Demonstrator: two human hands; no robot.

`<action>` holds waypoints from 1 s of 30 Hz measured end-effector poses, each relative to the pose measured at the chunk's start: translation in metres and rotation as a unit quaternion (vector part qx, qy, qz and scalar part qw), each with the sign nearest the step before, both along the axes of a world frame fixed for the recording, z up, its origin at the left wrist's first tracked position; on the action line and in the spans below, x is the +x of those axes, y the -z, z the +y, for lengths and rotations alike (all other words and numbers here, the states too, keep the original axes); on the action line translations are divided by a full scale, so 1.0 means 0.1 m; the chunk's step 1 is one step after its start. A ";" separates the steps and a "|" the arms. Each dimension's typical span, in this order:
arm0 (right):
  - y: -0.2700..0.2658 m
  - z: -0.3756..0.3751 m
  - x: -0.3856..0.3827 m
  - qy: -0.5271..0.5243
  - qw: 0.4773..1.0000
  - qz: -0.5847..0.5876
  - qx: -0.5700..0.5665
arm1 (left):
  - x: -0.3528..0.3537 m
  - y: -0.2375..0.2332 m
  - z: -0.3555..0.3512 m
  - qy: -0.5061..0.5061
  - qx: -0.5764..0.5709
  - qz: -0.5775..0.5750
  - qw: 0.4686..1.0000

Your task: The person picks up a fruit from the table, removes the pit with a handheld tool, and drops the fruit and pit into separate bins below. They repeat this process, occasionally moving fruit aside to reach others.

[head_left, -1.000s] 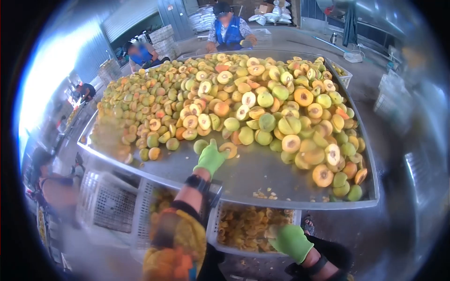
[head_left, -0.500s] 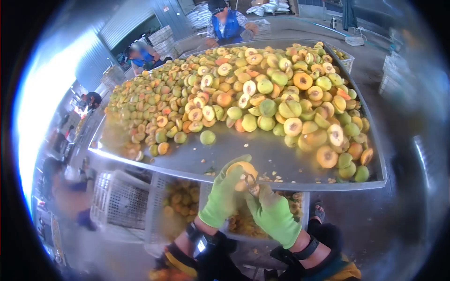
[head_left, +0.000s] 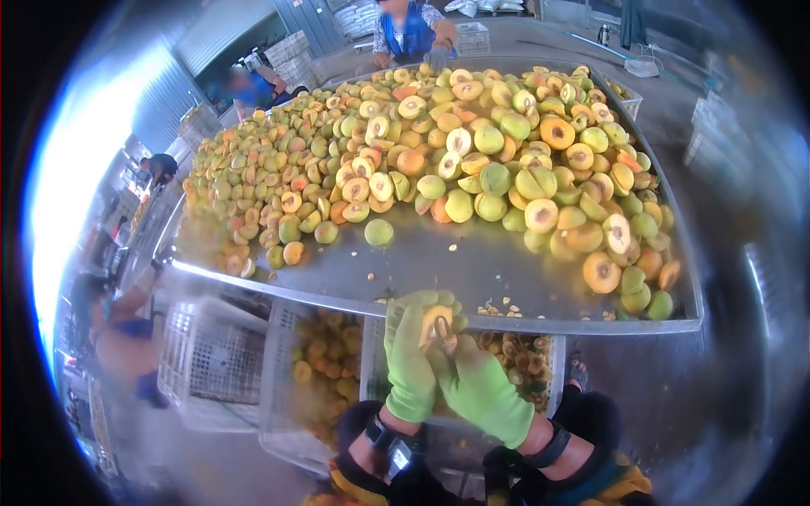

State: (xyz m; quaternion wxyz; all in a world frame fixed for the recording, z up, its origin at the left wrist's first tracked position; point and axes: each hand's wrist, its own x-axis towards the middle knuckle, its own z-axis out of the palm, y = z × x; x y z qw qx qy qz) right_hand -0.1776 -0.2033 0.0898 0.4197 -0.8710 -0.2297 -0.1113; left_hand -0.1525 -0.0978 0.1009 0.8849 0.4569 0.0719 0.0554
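Note:
In its green glove, my left hand (head_left: 408,364) is closed round a peach half (head_left: 435,319), cut face turned towards me. My right hand (head_left: 483,390), gloved alike, grips a small pitting tool with a looped metal end (head_left: 445,336). That loop is against the cut face of the fruit; the tool's handle is mostly hidden by my fingers. Both hands are just in front of the near rim of a metal table (head_left: 405,268). A large heap of halved and whole-looking peaches (head_left: 472,164) covers the table's far part.
Small pale bits (head_left: 498,309) lie by the rim. Below stand a crate of peaches (head_left: 331,358), a crate with cut pieces (head_left: 525,364) and a white perforated crate (head_left: 218,358). A person in a blue vest (head_left: 409,34) works across the table; others are at the left.
Both hands have come slightly lower, still together, and the left hand has turned more upright around the peach half. The loop now meets the cut face. The view has shifted slightly.

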 end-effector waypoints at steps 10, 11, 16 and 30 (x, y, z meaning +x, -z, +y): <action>0.04 0.12 -0.05 0.039 0.986 0.069 0.147 | -0.04 -0.12 -0.05 -0.044 0.046 -0.031 0.997; 0.00 0.10 -0.03 0.028 0.994 0.048 0.095 | -0.04 -0.10 -0.05 -0.056 0.088 -0.063 0.993; 0.18 0.06 0.01 -0.008 0.991 -0.110 -0.076 | -0.06 0.03 0.02 -0.023 0.106 -0.087 0.990; -0.47 -0.56 0.08 -0.159 0.743 0.605 0.237 | -0.02 -0.01 -0.06 0.059 0.171 0.023 0.983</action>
